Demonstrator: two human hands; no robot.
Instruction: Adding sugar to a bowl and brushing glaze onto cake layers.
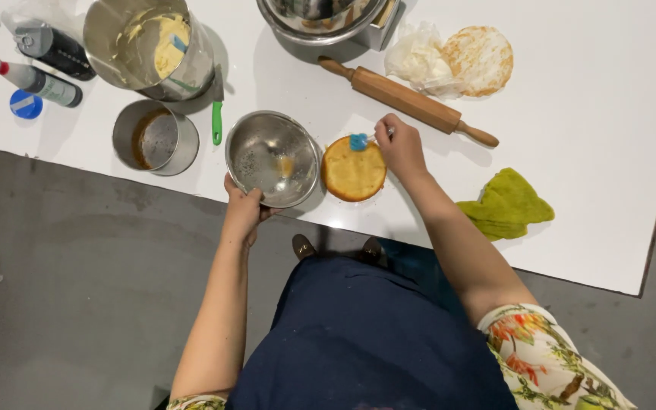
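Cake round [353,171] lies flat on the table [594,190], directly under the right hand [401,146], whose fingers close around a blue-headed brush [359,141] resting on the cake's far edge. The left hand [242,210] grips the near rim of a steel bowl [272,158] standing just left of the cake, apparently to steady it within the brush's reach. Beyond the right hand lies a rolling pin [408,100]; to its right, a green cloth [506,205]. Left of the bowl stands a round tin [154,138].
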